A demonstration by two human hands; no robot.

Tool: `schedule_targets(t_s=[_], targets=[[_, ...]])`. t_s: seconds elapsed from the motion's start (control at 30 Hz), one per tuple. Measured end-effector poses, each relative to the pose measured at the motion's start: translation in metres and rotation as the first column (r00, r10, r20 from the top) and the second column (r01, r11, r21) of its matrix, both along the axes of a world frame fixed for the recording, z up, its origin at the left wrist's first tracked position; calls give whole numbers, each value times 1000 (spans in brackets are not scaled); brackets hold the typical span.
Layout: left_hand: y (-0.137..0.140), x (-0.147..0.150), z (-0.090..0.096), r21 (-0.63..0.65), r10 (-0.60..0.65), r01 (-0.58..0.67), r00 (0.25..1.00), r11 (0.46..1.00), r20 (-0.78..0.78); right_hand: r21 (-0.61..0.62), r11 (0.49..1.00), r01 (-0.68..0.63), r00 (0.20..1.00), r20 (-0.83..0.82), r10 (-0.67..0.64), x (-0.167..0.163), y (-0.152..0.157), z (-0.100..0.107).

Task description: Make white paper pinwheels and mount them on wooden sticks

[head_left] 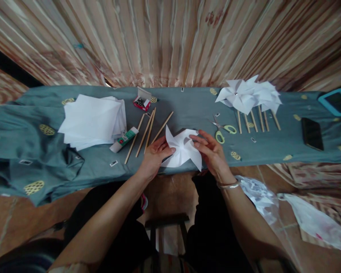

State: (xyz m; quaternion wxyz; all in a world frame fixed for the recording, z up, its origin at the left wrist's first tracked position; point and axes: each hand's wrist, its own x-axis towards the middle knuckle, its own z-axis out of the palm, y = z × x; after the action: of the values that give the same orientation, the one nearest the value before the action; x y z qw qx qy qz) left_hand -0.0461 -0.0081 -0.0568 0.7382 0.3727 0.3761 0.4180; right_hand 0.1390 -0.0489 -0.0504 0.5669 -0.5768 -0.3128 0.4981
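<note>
A white paper pinwheel [182, 147], its blades folded in to the centre, is held at the table's front edge. My left hand [156, 153] grips its left side, the thumb lying on top of the paper. On the other side my right hand [210, 149] has its fingers on the right blades, with the thumb and fingertips close together. Several wooden sticks [144, 132] lie just left of the pinwheel, beside a green and white glue box [124, 139]. Green-handled scissors [223, 131] rest to the right of my right hand.
A stack of white paper [92, 119] lies at left. Behind the sticks stands an open red box [142, 102] of small metal pieces. Finished pinwheels [244, 94] on sticks lie at back right, near a black phone [312, 133] and a blue-framed device [338, 101]. Plastic bags [315, 220] are on the floor.
</note>
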Motion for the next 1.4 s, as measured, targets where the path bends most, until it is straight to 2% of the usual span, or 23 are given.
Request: schedule_targets(t_s=[0.13,0.43,0.6,0.7,0.87,1.07,1.27,1.4], targets=[[3,2,-5,52,10,-5,996,999,-92,-12,1000,11,999,-50,-12,-2,4,-2],[12,7,-2,128,33,0,967,992,-252,-81,997,12,970,-239,-31,-1,10,5],[17,9,-3,160,108,-76,973,984,-204,-112,994,-15,970,-242,-13,-2,13,9],[19,12,-3,137,134,-114,980,984,-149,-137,989,-54,978,-209,25,-4,15,13],[20,18,-5,96,140,-130,986,987,-96,-184,982,-37,982,-186,3,-5,16,13],[18,20,-4,43,18,-14,994,999,-105,-141,990,9,985,-170,-34,1,15,10],[19,19,5,28,-125,135,963,990,-237,-51,999,5,986,-169,-13,3,14,14],[20,19,5,84,-93,117,964,990,-250,11,1000,-23,988,-154,25,0,11,15]])
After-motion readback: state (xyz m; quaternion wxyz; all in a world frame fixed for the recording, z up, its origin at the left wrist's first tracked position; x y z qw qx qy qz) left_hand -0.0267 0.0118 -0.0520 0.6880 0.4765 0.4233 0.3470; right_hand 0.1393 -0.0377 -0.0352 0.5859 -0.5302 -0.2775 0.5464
